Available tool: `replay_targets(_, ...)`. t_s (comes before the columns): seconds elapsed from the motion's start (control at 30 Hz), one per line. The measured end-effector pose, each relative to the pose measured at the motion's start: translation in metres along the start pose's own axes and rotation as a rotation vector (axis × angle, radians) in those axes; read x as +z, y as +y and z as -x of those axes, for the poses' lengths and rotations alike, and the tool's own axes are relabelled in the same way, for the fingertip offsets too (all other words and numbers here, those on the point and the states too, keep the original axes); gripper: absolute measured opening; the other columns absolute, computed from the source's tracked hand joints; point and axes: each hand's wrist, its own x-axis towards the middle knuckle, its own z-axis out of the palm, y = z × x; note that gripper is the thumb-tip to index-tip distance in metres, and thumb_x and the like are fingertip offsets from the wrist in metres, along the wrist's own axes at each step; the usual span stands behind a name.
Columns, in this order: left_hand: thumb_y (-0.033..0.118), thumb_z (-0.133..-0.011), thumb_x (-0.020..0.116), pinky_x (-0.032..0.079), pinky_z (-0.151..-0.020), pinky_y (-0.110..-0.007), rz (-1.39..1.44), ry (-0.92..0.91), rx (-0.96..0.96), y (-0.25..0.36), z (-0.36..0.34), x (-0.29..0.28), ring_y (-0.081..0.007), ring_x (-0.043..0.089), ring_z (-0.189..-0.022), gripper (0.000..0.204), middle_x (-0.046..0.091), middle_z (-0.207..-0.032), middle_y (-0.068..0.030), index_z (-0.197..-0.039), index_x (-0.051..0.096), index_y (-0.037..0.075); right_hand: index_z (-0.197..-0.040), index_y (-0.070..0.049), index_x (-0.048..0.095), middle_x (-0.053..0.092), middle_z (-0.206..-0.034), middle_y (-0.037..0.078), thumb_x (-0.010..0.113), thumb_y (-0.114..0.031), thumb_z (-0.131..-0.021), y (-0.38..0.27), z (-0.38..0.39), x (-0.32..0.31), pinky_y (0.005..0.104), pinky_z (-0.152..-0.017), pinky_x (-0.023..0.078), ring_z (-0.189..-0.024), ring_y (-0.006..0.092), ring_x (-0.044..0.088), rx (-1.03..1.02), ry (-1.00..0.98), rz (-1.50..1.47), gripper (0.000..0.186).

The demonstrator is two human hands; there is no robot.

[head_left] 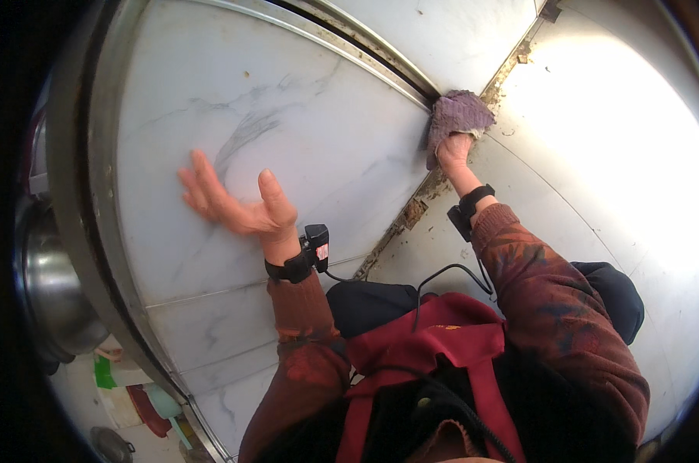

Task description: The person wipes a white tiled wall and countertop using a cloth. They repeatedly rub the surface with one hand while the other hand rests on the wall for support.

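and there's the purple cloth point(463, 116), covering the fingers of the right hand point(453, 150), at the end of the metal rail point(357, 51) by the grimy seam point(399, 224)! can't tell how those fingers close. the left hand point(245, 212) is spread over the marbled panel point(179, 81); contact, i can't tell.

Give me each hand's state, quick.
Left hand: open, fingers spread, holding nothing.
Right hand: holding a purple cloth, which hides its fingers.
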Motion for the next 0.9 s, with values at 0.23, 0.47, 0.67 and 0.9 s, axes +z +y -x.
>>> replay_targets(0.23,0.042,-0.086,0.056,0.011,-0.112,-0.050,-0.049,0.009,-0.003,0.005,-0.001,0.000,-0.0356,0.032,-0.135,0.068,0.048,-0.137,-0.0149,-0.135,0.042,-0.002,-0.121,-0.005,0.054,0.057,-0.124,0.009,0.050,-0.019,-0.091,-0.119,-0.026,-0.005,0.0343,-0.102,0.036,-0.115,0.0254,0.050,0.214,-0.098,-0.802,0.033)
replay_targets(0.47,0.042,-0.088,0.055,0.015,-0.111,-0.052,-0.028,0.022,0.006,0.006,-0.002,0.002,-0.0371,0.035,-0.133,0.065,0.049,-0.137,-0.0141,-0.135,0.043,-0.001,-0.105,-0.010,0.060,0.060,-0.107,0.011,0.060,-0.017,-0.082,-0.275,-0.063,-0.046,0.0416,-0.091,0.040,-0.104,0.0339,0.050,-0.562,0.206,-0.520,0.024)
replay_targets(0.67,0.038,-0.087,0.055,0.015,-0.111,-0.053,-0.051,0.015,0.042,0.006,-0.002,0.000,-0.0380,0.034,-0.133,0.064,0.049,-0.137,-0.0144,-0.136,0.041,-0.001,-0.106,-0.002,0.059,0.058,-0.109,0.016,0.060,-0.005,-0.074,-0.160,-0.039,-0.029,0.0416,-0.092,0.041,-0.100,0.0349,0.051,-0.619,0.308,-0.265,0.032)
replay_targets(0.9,0.032,-0.086,0.055,0.017,-0.111,-0.052,-0.062,0.056,0.046,0.008,-0.002,0.000,-0.0379,0.035,-0.132,0.057,0.050,-0.136,-0.0124,-0.133,0.045,0.001,-0.109,-0.006,0.058,0.061,-0.105,0.011,0.055,-0.021,-0.085,0.018,0.020,0.017,0.0386,-0.090,0.042,-0.104,0.0288,0.054,-0.063,-0.214,0.133,0.029)
